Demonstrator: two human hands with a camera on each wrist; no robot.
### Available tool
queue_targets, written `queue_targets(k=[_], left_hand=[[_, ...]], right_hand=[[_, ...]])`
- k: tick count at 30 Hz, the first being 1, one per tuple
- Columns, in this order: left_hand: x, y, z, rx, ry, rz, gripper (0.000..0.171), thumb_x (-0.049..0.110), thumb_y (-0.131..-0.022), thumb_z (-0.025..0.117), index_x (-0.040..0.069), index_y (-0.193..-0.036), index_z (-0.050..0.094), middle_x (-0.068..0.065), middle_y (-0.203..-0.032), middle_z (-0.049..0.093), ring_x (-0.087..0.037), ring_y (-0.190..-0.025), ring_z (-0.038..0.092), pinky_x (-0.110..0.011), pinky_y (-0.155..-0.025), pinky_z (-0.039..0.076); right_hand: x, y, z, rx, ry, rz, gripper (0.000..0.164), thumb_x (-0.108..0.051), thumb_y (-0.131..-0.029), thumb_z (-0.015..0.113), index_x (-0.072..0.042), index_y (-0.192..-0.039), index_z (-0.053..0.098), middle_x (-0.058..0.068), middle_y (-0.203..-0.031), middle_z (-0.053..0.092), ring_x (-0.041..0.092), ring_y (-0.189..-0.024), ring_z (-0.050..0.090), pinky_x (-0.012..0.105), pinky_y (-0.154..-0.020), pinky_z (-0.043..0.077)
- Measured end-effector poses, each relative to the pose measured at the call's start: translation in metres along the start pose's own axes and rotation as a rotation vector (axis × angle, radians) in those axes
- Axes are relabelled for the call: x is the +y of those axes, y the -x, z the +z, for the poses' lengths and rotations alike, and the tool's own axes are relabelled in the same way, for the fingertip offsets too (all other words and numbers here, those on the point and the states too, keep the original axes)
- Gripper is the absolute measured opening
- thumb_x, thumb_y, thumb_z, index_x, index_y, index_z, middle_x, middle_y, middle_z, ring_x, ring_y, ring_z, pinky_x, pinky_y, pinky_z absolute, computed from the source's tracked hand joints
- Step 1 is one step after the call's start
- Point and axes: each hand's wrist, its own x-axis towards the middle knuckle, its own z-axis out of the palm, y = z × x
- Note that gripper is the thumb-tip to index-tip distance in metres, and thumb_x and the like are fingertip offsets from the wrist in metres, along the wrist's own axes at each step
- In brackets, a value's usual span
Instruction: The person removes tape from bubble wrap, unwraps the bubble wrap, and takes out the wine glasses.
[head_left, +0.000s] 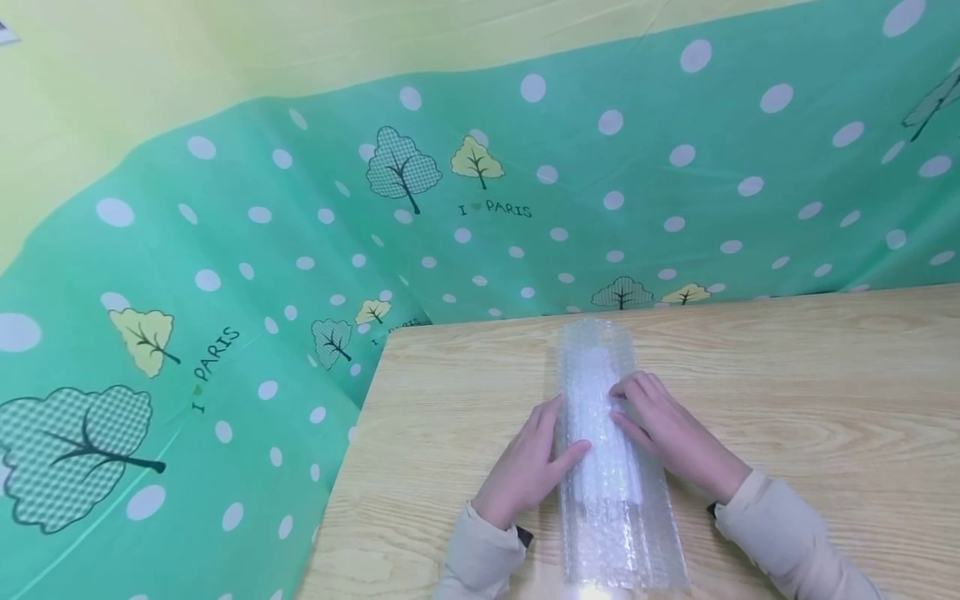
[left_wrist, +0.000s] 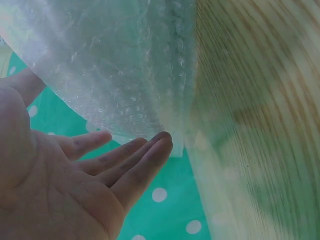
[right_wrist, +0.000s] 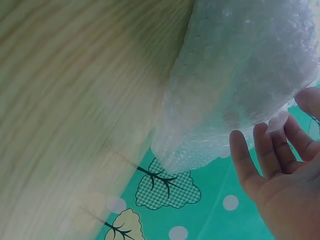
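A long roll of clear bubble wrap (head_left: 600, 542) lies on the wooden table, with a white oblong thing (head_left: 606, 479) showing through it; its kind cannot be made out. My left hand (head_left: 528, 467) rests along the roll's left side, thumb on top, fingers fairly straight. In the left wrist view the fingers (left_wrist: 140, 162) touch the edge of the wrap (left_wrist: 105, 70). From the other side my right hand (head_left: 667, 429) touches the roll's upper right part. A small whitish translucent piece (right_wrist: 278, 121) shows by its fingertips (right_wrist: 261, 131) in the right wrist view.
The pale wooden table (head_left: 840, 400) reaches to the right, with its left edge near the left arm. A green dotted cloth (head_left: 337, 208) with tree prints hangs behind and to the left. Both forearms wear light sleeves (head_left: 780, 525).
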Motion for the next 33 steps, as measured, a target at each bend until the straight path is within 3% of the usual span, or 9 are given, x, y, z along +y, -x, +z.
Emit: queue_targets(k=[18,26,33], left_hand=[[0.003,0.001,-0.002,0.023,-0.026,0.027,0.084,0.068,-0.096,0.038,0.017,-0.159,0.018,-0.005,-0.162,0.029,-0.024,-0.144,0.036,-0.044,-0.117,0.036],[0.018,0.005,-0.007,0.077,-0.1,0.112,0.08,0.061,-0.098,0.042,0.012,-0.158,0.02,-0.008,-0.163,0.025,-0.023,-0.148,0.03,-0.043,-0.119,0.032],[0.029,0.009,-0.007,0.092,-0.129,0.135,0.081,0.064,-0.098,0.038,0.014,-0.158,0.022,-0.009,-0.164,0.022,-0.023,-0.149,0.026,-0.045,-0.119,0.031]], right_hand=[[-0.003,0.0,0.001,0.017,0.015,-0.029,0.026,-0.009,-0.097,0.061,-0.004,-0.122,0.054,0.001,-0.113,0.057,0.012,-0.103,0.051,0.036,-0.087,0.054],[-0.002,0.001,0.001,0.01,0.004,-0.027,0.033,-0.007,-0.097,0.061,-0.003,-0.127,0.05,0.002,-0.115,0.057,0.013,-0.105,0.052,0.037,-0.089,0.054],[-0.003,0.0,0.0,-0.003,0.003,-0.015,0.038,-0.006,-0.096,0.061,-0.002,-0.132,0.048,0.001,-0.112,0.057,0.013,-0.103,0.052,0.037,-0.087,0.055]])
